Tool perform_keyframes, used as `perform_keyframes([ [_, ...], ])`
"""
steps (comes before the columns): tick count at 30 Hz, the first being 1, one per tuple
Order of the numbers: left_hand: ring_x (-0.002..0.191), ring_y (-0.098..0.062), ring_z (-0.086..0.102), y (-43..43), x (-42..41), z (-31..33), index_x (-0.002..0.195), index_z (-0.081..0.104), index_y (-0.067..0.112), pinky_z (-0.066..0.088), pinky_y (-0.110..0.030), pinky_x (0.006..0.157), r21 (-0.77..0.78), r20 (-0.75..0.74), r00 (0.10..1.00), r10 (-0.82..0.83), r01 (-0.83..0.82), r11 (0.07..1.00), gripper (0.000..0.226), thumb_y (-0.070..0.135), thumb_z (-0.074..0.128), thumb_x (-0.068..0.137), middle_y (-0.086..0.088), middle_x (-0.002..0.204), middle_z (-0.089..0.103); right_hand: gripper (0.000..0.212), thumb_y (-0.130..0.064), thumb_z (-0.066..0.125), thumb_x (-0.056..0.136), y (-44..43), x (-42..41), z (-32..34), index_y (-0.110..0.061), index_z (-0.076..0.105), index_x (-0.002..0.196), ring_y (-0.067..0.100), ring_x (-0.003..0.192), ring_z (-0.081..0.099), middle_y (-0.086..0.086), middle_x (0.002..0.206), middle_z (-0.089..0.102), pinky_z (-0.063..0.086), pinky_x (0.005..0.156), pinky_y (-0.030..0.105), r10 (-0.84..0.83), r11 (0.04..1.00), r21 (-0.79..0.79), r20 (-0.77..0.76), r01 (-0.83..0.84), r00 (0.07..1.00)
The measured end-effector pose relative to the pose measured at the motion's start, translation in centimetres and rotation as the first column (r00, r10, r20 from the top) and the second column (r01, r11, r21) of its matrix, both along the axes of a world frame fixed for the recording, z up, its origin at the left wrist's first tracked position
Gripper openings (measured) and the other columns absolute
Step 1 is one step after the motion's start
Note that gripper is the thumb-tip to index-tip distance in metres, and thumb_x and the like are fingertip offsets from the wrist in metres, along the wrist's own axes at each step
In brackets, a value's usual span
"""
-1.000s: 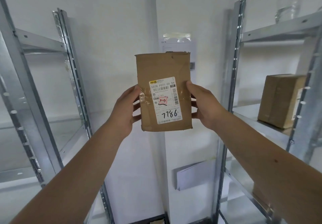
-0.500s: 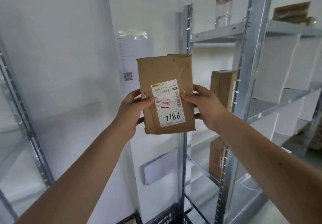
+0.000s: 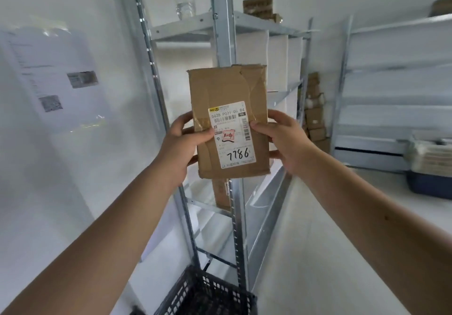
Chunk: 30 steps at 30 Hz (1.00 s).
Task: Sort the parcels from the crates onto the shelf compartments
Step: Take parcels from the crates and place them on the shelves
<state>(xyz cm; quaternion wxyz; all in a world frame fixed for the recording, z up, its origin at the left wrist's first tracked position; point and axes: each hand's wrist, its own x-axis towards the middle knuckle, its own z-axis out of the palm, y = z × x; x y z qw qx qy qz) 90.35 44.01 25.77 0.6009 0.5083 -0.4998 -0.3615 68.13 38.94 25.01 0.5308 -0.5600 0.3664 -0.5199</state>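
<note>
Head view: we are holding the parcel [image 3: 227, 89] upright before the shelf [image 3: 186, 27], left hand [image 3: 181, 143] and right hand [image 3: 286, 141] each pinching a side, probably so its label [image 3: 234, 158] faces us for sorting.

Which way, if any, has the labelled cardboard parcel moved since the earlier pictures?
Yes. The cardboard parcel, held by the left hand and right hand, has swung rightward: it left the wall notice behind and now fronts the shelf upright.
</note>
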Motion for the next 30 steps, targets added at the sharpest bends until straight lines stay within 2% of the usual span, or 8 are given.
perform_keyframes([
  [3,0.098,-0.013,0.078,-1.9,-3.9,-0.7,0.138,0.059,0.036,0.06,-0.043,0.083,0.009,-0.016,0.997,-0.076,0.076,0.997,0.061,0.014,0.084,0.087,0.008,0.115,0.079,0.036,-0.019,0.075,0.096,0.1,-4.3,-0.5,-0.025,0.068,0.13,0.025,0.103,0.079,0.0,0.105,0.082,0.062,0.09,0.056,-0.093,0.996,0.009,-0.016,0.093,0.995],
  [8,0.101,-0.016,0.078,-5.7,-10.8,-1.3,0.138,0.059,0.036,0.06,-0.047,0.085,0.048,-0.014,0.982,-0.19,0.191,0.98,0.061,0.015,0.085,0.087,0.009,0.11,0.08,0.032,-0.019,0.076,0.096,-0.6,-11.4,-1.6,-0.023,0.069,0.127,0.025,0.096,0.08,0.0,0.104,0.082,0.063,0.075,0.044,-0.213,0.977,0.032,-0.003,0.213,0.977],
  [13,0.087,-0.007,0.078,-10.5,-18.2,-1.8,0.138,0.059,0.034,0.058,-0.039,0.077,0.05,0.011,0.961,-0.275,0.274,0.96,0.057,0.016,0.082,0.089,0.011,0.109,0.08,0.032,-0.02,0.076,0.095,-3.6,-18.5,-2.5,-0.022,0.069,0.126,0.024,0.097,0.08,0.003,0.107,0.082,0.063,0.09,0.056,-0.308,0.95,0.057,-0.002,0.307,0.951],
  [17,0.086,-0.007,0.078,-15.1,-24.2,-2.0,0.138,0.059,0.031,0.057,-0.035,0.069,0.053,-0.001,0.946,-0.325,0.325,0.944,0.054,0.014,0.08,0.091,0.011,0.107,0.08,0.033,-0.02,0.078,0.094,-7.0,-24.4,-2.7,-0.021,0.068,0.126,0.024,0.098,0.08,0.004,0.107,0.082,0.062,0.094,0.059,-0.343,0.937,0.063,-0.016,0.343,0.939],
  [19,0.087,-0.008,0.079,-17.4,-27.2,-2.0,0.137,0.059,0.031,0.058,-0.032,0.064,0.048,-0.008,0.94,-0.34,0.34,0.939,0.052,0.014,0.08,0.092,0.01,0.108,0.08,0.034,-0.02,0.077,0.095,-9.0,-27.3,-2.6,-0.02,0.068,0.127,0.022,0.097,0.08,0.004,0.107,0.082,0.063,0.091,0.057,-0.355,0.933,0.062,-0.02,0.356,0.935],
  [23,0.093,-0.012,0.079,-22.2,-32.5,-2.5,0.137,0.06,0.032,0.059,-0.034,0.067,0.051,-0.014,0.941,-0.338,0.338,0.94,0.052,0.016,0.08,0.092,0.01,0.111,0.08,0.034,-0.019,0.075,0.097,-13.2,-32.5,-2.4,-0.02,0.066,0.13,0.019,0.095,0.08,0.002,0.105,0.082,0.064,0.087,0.052,-0.356,0.932,0.06,-0.028,0.357,0.934],
  [26,0.089,-0.007,0.078,-25.3,-35.7,-3.3,0.136,0.06,0.033,0.059,-0.026,0.059,0.05,-0.023,0.944,-0.328,0.329,0.943,0.051,0.017,0.08,0.092,0.011,0.112,0.079,0.033,-0.019,0.075,0.097,-16.3,-35.8,-2.9,-0.019,0.066,0.129,0.02,0.097,0.08,0.002,0.106,0.082,0.063,0.087,0.05,-0.344,0.936,0.067,-0.041,0.346,0.938],
  [30,0.09,-0.006,0.078,-28.6,-38.7,-4.4,0.137,0.06,0.031,0.057,-0.032,0.068,0.059,-0.044,0.945,-0.323,0.325,0.944,0.051,0.016,0.08,0.093,0.011,0.113,0.079,0.031,-0.018,0.074,0.097,-20.1,-38.7,-3.4,-0.019,0.066,0.128,0.021,0.099,0.08,0.003,0.106,0.082,0.062,0.083,0.046,-0.326,0.94,0.088,-0.05,0.329,0.944],
])
